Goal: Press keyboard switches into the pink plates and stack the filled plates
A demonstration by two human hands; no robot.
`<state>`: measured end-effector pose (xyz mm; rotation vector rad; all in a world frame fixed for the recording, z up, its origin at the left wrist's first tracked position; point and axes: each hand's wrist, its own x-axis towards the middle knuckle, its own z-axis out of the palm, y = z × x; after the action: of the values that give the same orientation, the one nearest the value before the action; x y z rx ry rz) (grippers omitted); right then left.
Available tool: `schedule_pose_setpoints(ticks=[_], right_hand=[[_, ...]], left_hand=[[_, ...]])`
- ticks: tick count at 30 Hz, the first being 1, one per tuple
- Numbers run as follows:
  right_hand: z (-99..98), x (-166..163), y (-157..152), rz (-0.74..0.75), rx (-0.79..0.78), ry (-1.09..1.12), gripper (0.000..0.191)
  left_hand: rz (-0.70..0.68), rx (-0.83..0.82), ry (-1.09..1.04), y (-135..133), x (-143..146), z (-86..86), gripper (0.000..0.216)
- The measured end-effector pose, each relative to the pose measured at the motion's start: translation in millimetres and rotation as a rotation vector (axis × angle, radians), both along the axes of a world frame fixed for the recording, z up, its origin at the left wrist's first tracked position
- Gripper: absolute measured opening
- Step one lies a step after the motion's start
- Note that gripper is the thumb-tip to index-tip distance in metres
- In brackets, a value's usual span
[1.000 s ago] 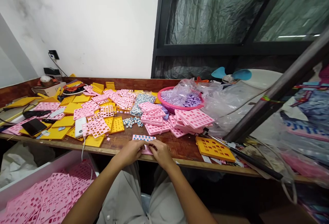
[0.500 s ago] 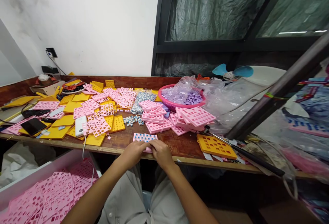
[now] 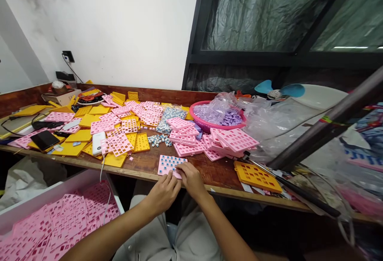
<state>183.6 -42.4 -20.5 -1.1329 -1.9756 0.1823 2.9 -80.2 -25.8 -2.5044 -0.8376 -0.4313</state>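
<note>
A pink plate set with rows of small blue-topped switches lies at the table's front edge. My left hand is closed at the plate's near edge, its fingertips together on the rim. From the right, my right hand reaches over the plate with curled fingers on its right side, covering some of the switches. Whatever small part may sit under those fingertips is hidden. Just beyond the plate lies a loose pile of blue-and-white switches, with a clear bag of similar switches behind it.
Stacked pink plates stand behind my hands. A pink basket holds purple pieces. Yellow plates, a white power bank and a phone lie leftward. A slanted metal pole crosses the right side. A box of pink sheets sits below.
My left hand has drawn back toward the near edge, uncovering more of the plate and its blue-topped switches. My right hand stays on the plate's right side. The view has shifted slightly.
</note>
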Motion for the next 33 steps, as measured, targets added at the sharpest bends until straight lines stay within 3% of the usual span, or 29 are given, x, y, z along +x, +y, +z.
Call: schedule_pose_setpoints(ticks=[4,9,11,14,19,24,28,31,33], right_hand=[[4.0,2.0,1.2,0.042,-0.04,0.001,0.016],[10.5,4.7,2.4,0.045,-0.127,0.061,0.015],[12.0,4.1,2.2,0.023,-0.139,0.042,0.014],[13.3,0.7,-2.8,-0.007,-0.089,-0.079,0.016],[9.4,-9.9,-27.9,-0.06,-0.025,-0.28,0.026],[9.4,-10.1,-44.4,-0.056,0.004,-0.374,0.037],[32.0,0.3,-16.8,0.026,-0.131,-0.218,0.023],[50.1,-9.7,29.4,0.076,-0.139,-0.098,0.019],[56.8,-29.1,65.5,0.094,-0.116,-0.148,0.022]], left_hand=[[-0.038,-0.066,-0.006,-7.3,-2.7,-2.5,0.045],[-0.097,-0.301,-0.211,0.9,-13.0,15.5,0.037],[-0.049,-0.366,-0.4,17.9,-25.2,25.9,0.031],[0.132,-0.355,-0.591,60.8,-50.7,39.1,0.026],[0.36,-0.368,-0.448,136.3,-76.1,45.7,0.024],[0.504,-0.344,-0.367,166.5,-63.2,38.2,0.03],[0.546,-0.361,-0.387,167.6,-57.5,31.5,0.027],[0.51,-0.418,-0.429,165.4,-57.3,30.9,0.019],[0.478,-0.45,-0.446,162.3,-58.0,34.7,0.015]])
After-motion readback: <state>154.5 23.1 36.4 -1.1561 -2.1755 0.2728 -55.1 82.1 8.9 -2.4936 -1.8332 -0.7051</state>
